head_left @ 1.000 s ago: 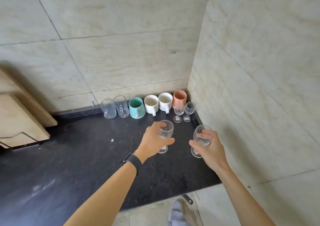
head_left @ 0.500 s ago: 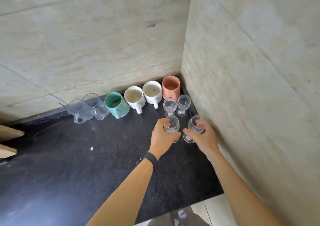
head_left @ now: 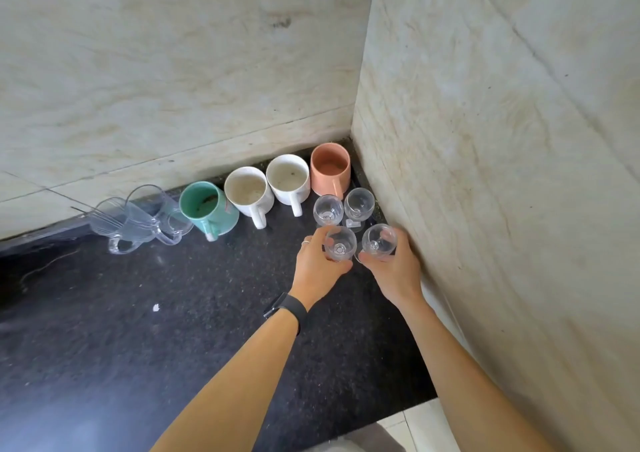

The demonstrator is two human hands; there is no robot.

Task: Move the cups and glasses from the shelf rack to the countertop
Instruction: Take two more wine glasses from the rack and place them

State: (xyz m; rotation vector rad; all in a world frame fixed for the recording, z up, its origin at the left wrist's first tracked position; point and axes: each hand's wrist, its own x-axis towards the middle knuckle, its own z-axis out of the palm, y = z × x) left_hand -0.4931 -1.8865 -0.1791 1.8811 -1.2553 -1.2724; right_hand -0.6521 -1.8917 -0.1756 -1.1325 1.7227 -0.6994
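Observation:
My left hand (head_left: 317, 266) grips a clear stemmed glass (head_left: 340, 244) and my right hand (head_left: 394, 271) grips a second stemmed glass (head_left: 380, 240), both held upright low over the black countertop (head_left: 173, 330) near the corner. Just behind them two more stemmed glasses (head_left: 328, 210) (head_left: 359, 204) stand on the counter. Along the back wall stand a pink mug (head_left: 329, 167), two white mugs (head_left: 288, 179) (head_left: 247, 192), a green mug (head_left: 205, 204) and two clear glass mugs (head_left: 119, 225) (head_left: 162, 212). The shelf rack is out of view.
Marble-tiled walls (head_left: 485, 174) close the corner at the back and right, right next to my right hand. A small white speck (head_left: 156, 308) lies on the counter. The counter's front edge (head_left: 398, 413) runs at the lower right above a pale floor.
Both hands carried their glasses forward and down toward the corner, ending just in front of the two standing glasses. The view tilted down; the wooden boards at left left the frame.

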